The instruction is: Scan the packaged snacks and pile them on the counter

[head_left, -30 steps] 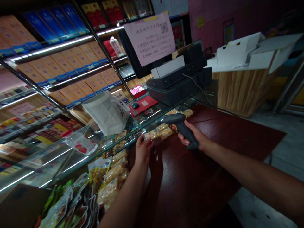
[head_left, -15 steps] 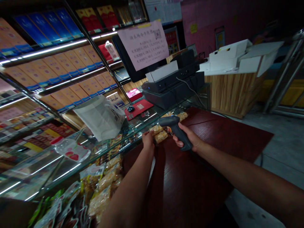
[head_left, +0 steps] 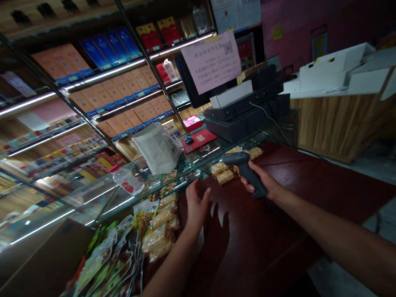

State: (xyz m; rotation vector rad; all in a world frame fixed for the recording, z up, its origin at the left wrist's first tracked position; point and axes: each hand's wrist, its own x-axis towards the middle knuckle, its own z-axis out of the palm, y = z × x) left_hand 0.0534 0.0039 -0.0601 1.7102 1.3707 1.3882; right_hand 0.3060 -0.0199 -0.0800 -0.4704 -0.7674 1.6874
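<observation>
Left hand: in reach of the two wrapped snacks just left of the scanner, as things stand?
Probably yes. The left hand looks empty and open, with only bare tabletop visible between it and the wrapped snacks. The scanner in the right hand crowds only their right side.

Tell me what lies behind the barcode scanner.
Beyond the barcode scanner, clear-wrapped snack packets show in part. Its body and the right hand hide whatever lies directly behind them.

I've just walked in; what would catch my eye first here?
Probably the pale pink sign covering much of the monitor, upper middle. Below it, the right grip holds a dark handheld scanner above the reddish-brown tabletop. Left of the scanner, the left grip hangs open near some wrapped snacks.
</observation>
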